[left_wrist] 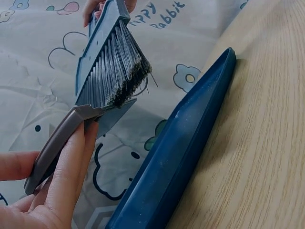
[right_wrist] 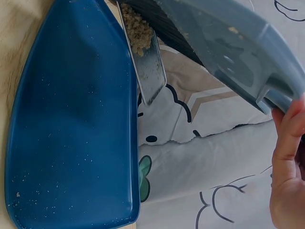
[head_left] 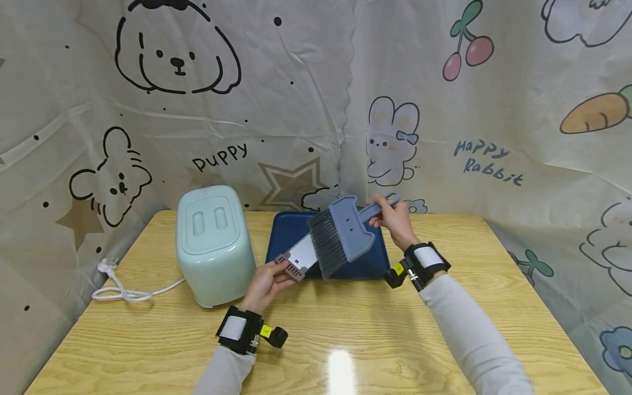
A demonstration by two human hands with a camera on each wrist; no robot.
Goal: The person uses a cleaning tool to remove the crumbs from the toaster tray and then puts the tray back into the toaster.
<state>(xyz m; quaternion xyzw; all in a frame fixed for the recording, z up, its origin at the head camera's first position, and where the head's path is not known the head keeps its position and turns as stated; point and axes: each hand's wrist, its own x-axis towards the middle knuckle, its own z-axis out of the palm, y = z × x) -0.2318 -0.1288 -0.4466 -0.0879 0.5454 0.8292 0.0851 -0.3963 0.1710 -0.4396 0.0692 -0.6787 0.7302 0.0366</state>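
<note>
My left hand (head_left: pixel 261 289) pinches the grey slotted end of a thin metal crumb tray (head_left: pixel 302 254) between thumb and fingers. Pale brown crumbs (right_wrist: pixel 138 31) lie on the metal in the right wrist view. My right hand (head_left: pixel 396 224) grips the handle of a blue-grey hand brush (head_left: pixel 351 227), whose dark bristles (left_wrist: pixel 116 71) hang down over the crumb tray. Both are held above a dark blue serving tray (head_left: pixel 367 267) on the table. Fine specks dot the blue tray's surface in the right wrist view.
A mint green toaster (head_left: pixel 213 241) stands left of the blue tray, close to my left hand. Its white cord and plug (head_left: pixel 123 291) lie at the table's left edge. A printed cloth (head_left: pixel 296 109) hangs behind the wooden table (head_left: pixel 375 329).
</note>
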